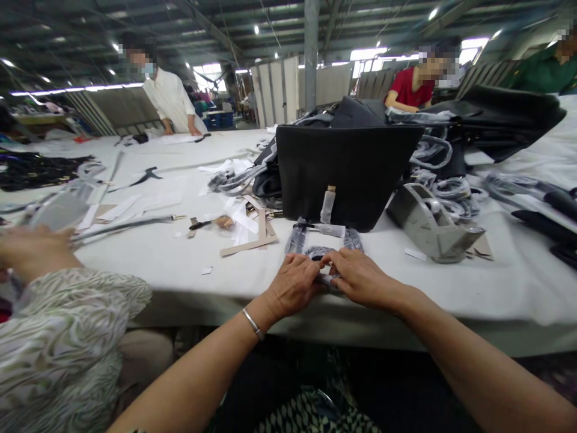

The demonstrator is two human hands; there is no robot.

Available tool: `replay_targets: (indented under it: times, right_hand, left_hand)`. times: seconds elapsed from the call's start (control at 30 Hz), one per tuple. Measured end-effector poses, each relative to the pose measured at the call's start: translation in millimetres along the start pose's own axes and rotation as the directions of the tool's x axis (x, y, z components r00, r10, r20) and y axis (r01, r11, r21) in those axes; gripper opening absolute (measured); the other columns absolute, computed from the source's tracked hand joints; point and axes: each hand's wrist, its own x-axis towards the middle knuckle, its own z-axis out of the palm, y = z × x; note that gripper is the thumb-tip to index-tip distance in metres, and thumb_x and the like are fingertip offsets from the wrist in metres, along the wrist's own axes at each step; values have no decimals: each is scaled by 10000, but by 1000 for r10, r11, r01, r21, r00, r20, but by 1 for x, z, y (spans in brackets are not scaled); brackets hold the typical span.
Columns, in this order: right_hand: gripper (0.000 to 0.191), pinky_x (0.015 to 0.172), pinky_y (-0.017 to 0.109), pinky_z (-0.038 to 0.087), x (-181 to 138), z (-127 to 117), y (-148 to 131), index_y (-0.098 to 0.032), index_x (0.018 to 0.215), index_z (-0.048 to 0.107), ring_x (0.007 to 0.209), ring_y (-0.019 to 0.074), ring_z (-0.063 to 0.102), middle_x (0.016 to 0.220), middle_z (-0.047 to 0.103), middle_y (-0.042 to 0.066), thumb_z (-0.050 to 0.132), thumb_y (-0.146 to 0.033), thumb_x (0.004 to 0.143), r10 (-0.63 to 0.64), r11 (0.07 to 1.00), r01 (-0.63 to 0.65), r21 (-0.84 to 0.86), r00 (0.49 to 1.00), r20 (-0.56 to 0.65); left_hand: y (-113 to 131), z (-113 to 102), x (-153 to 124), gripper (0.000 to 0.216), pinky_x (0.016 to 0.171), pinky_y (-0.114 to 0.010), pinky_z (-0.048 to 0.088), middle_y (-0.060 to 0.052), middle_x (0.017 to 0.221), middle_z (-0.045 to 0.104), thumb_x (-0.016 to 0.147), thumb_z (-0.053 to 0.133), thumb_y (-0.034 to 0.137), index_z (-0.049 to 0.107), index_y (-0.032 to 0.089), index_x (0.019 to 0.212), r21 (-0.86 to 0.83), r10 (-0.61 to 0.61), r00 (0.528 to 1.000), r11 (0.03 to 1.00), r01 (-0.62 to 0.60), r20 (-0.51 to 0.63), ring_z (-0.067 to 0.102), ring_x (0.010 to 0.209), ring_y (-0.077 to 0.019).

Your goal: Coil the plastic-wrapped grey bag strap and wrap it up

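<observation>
A black handbag [347,171] stands upright on the white worktable [189,255], just beyond my hands. Its two straps, wrapped in clear plastic [297,237], lie flat on the table and run toward me. My left hand [295,282] and my right hand [360,276] meet at the near end of the wrapped strap, close to the table's front edge. Both hands have their fingers curled and pinched on the plastic-wrapped strap. A silver bangle sits on my left wrist.
A grey tape dispenser [430,222] sits right of the bag. Cardboard strips [252,237] and paper scraps lie to the left. A co-worker's sleeve [58,337] fills the lower left. Wrapped straps [451,192] and dark bags are piled behind. Other people work at the far side.
</observation>
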Motion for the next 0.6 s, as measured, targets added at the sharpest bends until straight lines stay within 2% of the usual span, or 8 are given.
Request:
replay_targets:
  times: [0.17,0.33,0.4,0.5,0.6]
  right_hand:
    - [438,903,393,421,-12,9,6,-166,1241,524,1018,259,542,1063,616,101,627,-245,823,-51,997,54,57,997,-51]
    - [505,918,453,426,-17,40,13,-145,1294,502,986,277,555,1041,629,120,628,-199,808,-148,986,127,-107,963,-225]
    - [516,933,473,424,-19,50,18,-161,1324,486,995,281,564,1045,641,120,615,-236,830,-184,981,159,-113,946,-266]
    - [498,926,471,449,-18,47,31,-214,1312,528,1029,292,581,1091,654,120,622,-310,832,-152,988,151,-22,966,-210]
    - [407,858,432,505,-1,20,40,-258,1196,636,975,290,630,1078,683,101,621,-421,823,-64,981,76,179,995,-73]
  left_hand:
    - [0,1,-1,248,957,-423,316,-42,1037,640,935,515,405,604,243,1101,-27,-5,1000,1000,6,30,489,1076,-249]
    - [-3,6,-2,247,1100,-438,174,-48,1082,648,947,478,290,564,201,1161,36,107,994,994,-107,-7,390,1282,-250]
    - [-6,5,0,238,1075,-413,220,-56,1064,647,938,477,268,568,181,1140,38,151,988,988,-151,21,445,1225,-230]
    - [-11,2,6,219,943,-371,327,-46,1025,641,922,501,296,587,180,1087,-16,188,979,982,-187,78,532,1013,-198]
    - [-14,0,8,218,876,-379,338,-48,1025,628,919,513,329,604,187,1057,-41,193,978,981,-191,78,526,970,-206]
